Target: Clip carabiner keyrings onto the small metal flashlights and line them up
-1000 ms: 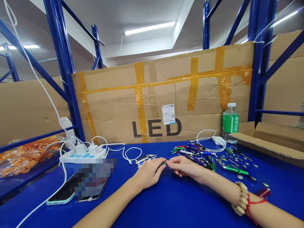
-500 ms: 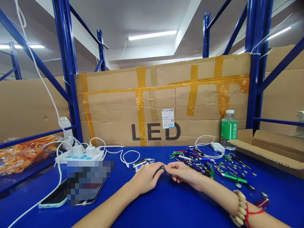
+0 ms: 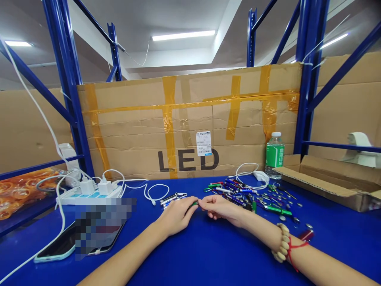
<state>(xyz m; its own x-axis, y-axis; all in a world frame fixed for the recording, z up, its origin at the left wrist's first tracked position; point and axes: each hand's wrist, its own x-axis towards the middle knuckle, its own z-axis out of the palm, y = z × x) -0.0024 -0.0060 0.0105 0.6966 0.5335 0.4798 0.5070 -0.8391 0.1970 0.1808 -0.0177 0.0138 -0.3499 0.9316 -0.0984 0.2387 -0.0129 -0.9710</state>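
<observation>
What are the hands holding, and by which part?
A green stick, mostly hidden: the left hand grips one end, the right hand pinches the other.

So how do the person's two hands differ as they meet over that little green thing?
The right hand wears a bead bracelet and a red cord at the wrist; the left hand has a bare wrist. The left hand curls over the small green piece, knuckles up, while the right hand meets its end with the fingertips. Both rest on the blue table.
</observation>
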